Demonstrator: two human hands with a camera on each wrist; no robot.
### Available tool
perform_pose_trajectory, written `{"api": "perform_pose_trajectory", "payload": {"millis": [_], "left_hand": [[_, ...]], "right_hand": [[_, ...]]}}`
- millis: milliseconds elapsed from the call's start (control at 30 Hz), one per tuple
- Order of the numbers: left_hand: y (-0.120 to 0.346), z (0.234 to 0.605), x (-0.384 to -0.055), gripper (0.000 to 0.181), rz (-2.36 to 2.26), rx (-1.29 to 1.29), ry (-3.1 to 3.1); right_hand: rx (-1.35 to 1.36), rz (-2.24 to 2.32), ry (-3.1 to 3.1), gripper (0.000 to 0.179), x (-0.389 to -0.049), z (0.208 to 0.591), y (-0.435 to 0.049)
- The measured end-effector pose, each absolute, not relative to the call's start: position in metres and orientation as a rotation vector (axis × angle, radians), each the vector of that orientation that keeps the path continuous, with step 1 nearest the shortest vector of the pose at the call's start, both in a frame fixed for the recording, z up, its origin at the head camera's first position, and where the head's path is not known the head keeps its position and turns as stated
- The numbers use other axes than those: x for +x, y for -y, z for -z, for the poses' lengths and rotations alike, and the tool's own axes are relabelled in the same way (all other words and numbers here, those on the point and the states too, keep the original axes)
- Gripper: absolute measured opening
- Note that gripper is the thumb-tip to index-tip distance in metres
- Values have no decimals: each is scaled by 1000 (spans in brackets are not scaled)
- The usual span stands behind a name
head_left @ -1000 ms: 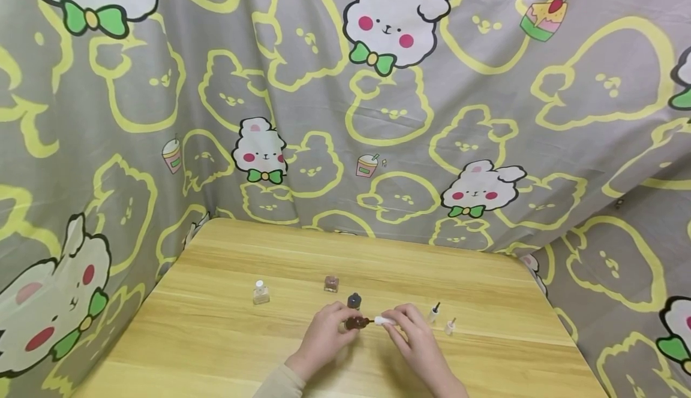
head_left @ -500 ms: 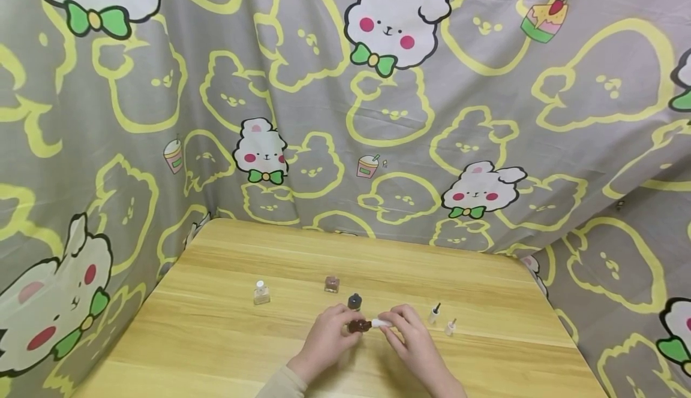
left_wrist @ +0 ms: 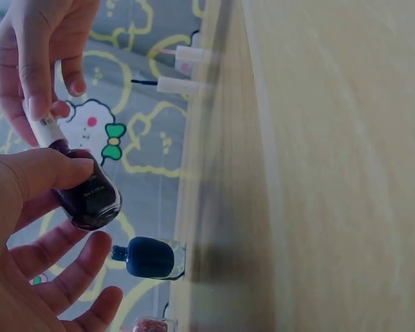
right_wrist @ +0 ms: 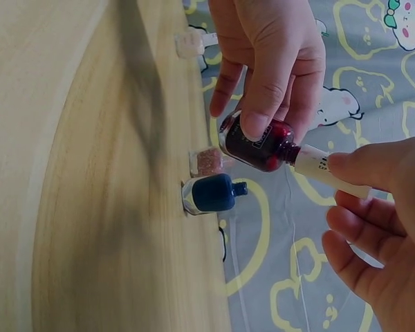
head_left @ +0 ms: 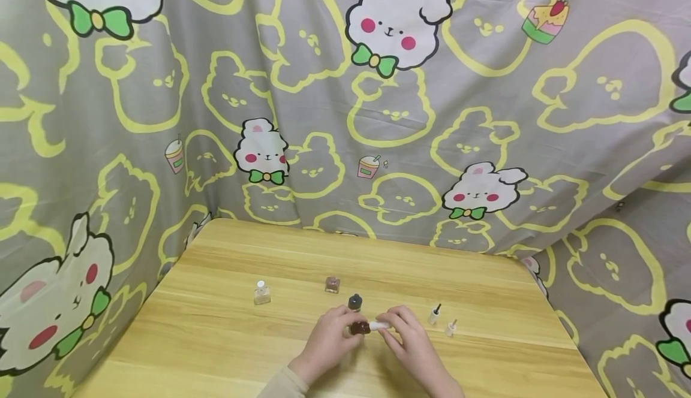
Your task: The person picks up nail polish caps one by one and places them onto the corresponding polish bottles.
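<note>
My left hand (head_left: 330, 337) grips a dark red nail polish bottle (left_wrist: 90, 197) between thumb and fingers, held tilted above the table. With thumb and fingertips my right hand (head_left: 414, 344) pinches the white cap (right_wrist: 321, 167), which sits against the bottle's neck. In the right wrist view a sliver of the neck shows between bottle and cap; the brush is out of sight. Just beyond the left hand stands an uncapped dark blue nail polish bottle (head_left: 354, 301).
A pinkish, uncapped nail polish bottle (head_left: 332, 285) stands farther back on the wooden table (head_left: 216, 338). Left of it is a pale bottle with a white cap (head_left: 262, 293). On the right, two white caps stand brush up, one brush dark (head_left: 434, 314), one pinkish (head_left: 451, 327).
One second ago the dark brush stem showed between bottle and cap. The cap has since come left onto the neck, and the stem is hidden. Other bottles and caps stay put.
</note>
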State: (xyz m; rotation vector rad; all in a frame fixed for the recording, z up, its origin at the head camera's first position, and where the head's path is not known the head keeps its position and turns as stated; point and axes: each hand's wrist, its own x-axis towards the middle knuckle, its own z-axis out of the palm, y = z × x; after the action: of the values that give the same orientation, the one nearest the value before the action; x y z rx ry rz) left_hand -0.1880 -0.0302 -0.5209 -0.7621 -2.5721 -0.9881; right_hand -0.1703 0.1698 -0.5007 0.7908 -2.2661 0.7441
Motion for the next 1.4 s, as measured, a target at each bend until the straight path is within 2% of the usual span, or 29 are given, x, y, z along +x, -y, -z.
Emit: {"api": "perform_pose_trajectory", "payload": {"millis": [633, 1167, 1300, 1400], "left_hand": [[29, 523, -187, 26, 881, -788, 2567], [28, 525, -187, 26, 884, -799, 2551], [27, 524, -185, 25, 928, -805, 2559], [27, 524, -185, 25, 948, -807, 2569]], "right_hand": [[840, -779, 2302, 28, -171, 501, -171], [500, -1064, 2580, 6, -167, 498, -168], [427, -1084, 2623, 9, -167, 496, -168], [369, -1061, 2657, 18, -167, 494, -168]]}}
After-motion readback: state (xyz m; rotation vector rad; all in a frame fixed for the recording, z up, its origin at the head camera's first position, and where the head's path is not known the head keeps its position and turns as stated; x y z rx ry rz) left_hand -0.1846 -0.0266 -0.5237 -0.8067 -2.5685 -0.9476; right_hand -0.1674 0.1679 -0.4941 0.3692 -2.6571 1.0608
